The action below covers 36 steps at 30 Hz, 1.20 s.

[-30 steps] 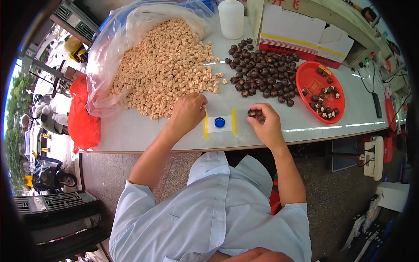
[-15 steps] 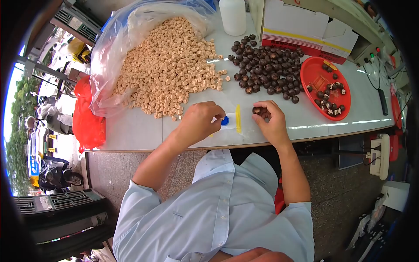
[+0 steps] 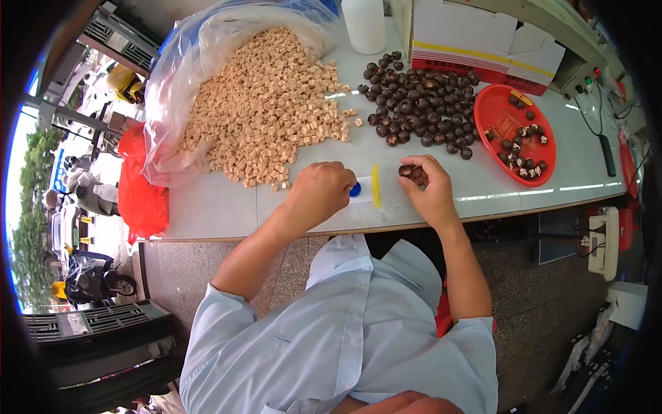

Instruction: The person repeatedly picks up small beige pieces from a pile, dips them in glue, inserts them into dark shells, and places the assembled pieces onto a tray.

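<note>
My left hand (image 3: pixel 319 194) is closed, its thumb and fingers pinched together beside a round blue spot (image 3: pixel 355 190). Whatever lies between those fingertips is hidden. Right by it, a small flat pale packet with a yellow strip (image 3: pixel 376 186) rests near the table's front edge. Curled around dark brown nut-like balls (image 3: pixel 405 170) is my right hand (image 3: pixel 432 193), held just right of the strip. Beyond both hands lie a heap of small tan cubes (image 3: pixel 265 103), spilling from a clear plastic bag (image 3: pixel 169 117), and a spread of loose dark brown balls (image 3: pixel 420 103).
A red oval plate (image 3: pixel 507 124) at the right holds several balls, some with white showing. Behind stand a white bottle (image 3: pixel 364 26) and an open carton (image 3: pixel 483 41). A red plastic bag (image 3: pixel 143 193) hangs at the left edge. A black-handled tool (image 3: pixel 607 155) lies far right.
Both hands stay in nearly the same place. The white bit at my left fingertips no longer shows, and more of the balls shows inside my right hand. The view has shifted slightly.
</note>
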### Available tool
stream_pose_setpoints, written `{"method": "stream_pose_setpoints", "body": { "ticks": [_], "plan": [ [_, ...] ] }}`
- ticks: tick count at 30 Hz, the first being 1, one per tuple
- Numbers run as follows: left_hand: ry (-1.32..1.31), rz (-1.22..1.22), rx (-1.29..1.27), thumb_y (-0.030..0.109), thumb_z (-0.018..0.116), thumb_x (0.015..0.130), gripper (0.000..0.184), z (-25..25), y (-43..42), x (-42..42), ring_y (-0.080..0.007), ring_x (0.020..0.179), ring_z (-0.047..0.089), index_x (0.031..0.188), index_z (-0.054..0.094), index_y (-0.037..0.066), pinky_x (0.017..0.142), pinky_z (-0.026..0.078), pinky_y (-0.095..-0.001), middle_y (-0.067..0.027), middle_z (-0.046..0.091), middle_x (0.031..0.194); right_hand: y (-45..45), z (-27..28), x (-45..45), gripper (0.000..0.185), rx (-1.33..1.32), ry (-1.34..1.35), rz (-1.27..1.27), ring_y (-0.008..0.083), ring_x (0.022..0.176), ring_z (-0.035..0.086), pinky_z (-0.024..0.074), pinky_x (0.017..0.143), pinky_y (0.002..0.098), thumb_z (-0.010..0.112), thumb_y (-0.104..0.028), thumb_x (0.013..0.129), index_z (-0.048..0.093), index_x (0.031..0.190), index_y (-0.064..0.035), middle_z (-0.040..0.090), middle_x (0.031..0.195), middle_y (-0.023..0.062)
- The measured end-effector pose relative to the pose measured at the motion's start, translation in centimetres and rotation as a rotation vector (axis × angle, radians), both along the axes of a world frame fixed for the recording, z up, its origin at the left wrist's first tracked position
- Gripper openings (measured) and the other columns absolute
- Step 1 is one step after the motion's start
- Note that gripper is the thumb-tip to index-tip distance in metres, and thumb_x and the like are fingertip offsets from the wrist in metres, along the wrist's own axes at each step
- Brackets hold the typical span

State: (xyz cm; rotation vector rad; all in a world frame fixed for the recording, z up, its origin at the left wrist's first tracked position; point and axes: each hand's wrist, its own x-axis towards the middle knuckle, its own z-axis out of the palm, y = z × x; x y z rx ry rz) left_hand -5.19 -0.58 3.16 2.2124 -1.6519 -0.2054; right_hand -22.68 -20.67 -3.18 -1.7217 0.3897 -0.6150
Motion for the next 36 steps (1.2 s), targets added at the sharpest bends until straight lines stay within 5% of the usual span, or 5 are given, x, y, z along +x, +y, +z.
{"method": "stream_pose_setpoints", "body": {
  "ticks": [7, 16, 36],
  "plan": [
    [0.012, 0.013, 0.006, 0.005, 0.075, 0.080, 0.015, 0.8, 0.1, -0.1, -0.0332, 0.084, 0.072, 0.094, 0.078, 0.006, 0.078, 0.058, -0.0444, -0.0114, 0.073, 0.090, -0.2, -0.3, -0.2, 0.038, -0.046, -0.043, 0.014, 0.0165, 0.092, 0.073, 0.0583, 0.082, 0.0286, 0.078, 0.009, 0.089, 0.073, 0.125, -0.0015, 0.068, 0.119, 0.0090],
    [0.276, 0.085, -0.105, 0.005, 0.082, 0.081, 0.020, 2.1, -0.1, 0.2, -0.0224, 0.078, 0.073, 0.101, 0.081, 0.004, 0.072, 0.059, -0.0352, -0.0102, 0.077, 0.093, 2.0, 0.7, 0.1, 0.046, 0.071, 0.059, 0.113, 0.0159, 0.096, 0.073, 0.0591, 0.085, 0.0289, 0.081, 0.006, 0.089, 0.069, 0.133, 0.0002, 0.074, 0.110, 0.0107],
    [0.626, 0.012, -0.142, 0.005, 0.082, 0.086, 0.017, 0.5, -2.2, -0.1, -0.0143, 0.079, 0.068, 0.103, 0.081, 0.001, 0.072, 0.055, -0.0309, -0.0068, 0.078, 0.091, 3.8, 0.3, 0.6, 0.049, 0.016, -0.004, 0.102, 0.0146, 0.089, 0.072, 0.0593, 0.076, 0.0283, 0.086, 0.003, 0.087, 0.069, 0.133, 0.0004, 0.073, 0.107, 0.0107]
  ]
}}
